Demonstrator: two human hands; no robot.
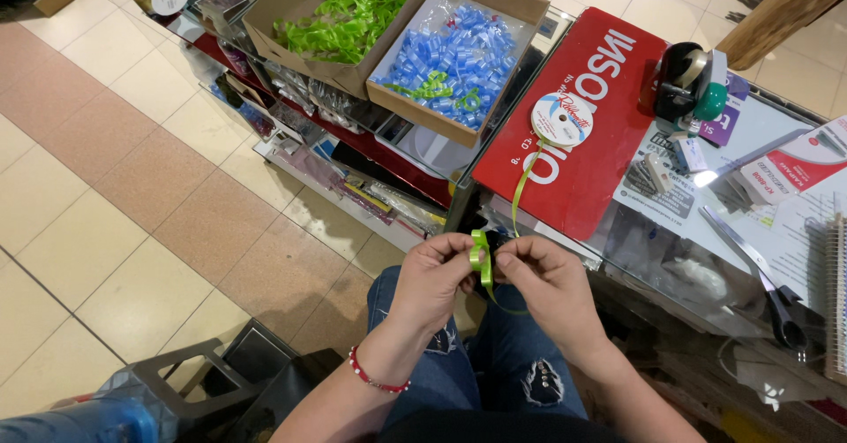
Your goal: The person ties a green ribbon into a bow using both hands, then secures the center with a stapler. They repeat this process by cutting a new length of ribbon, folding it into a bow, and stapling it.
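Observation:
My left hand [432, 280] and my right hand [547, 284] meet over my lap, both pinching a small looped piece of lime-green ribbon [481, 253]. A thin strand of the same ribbon [520, 187] runs up from it to a white ribbon spool [562, 119] lying on a red sheet [600, 169] on the glass counter. A red bead bracelet circles my left wrist.
Two cardboard boxes stand at the back: one with green ribbon bows [348, 11], one with blue bows [459, 55]. A tape dispenser [688, 81], scissors [759, 275] and papers lie on the glass counter [670, 258] at right. Shelves of goods and tiled floor lie left.

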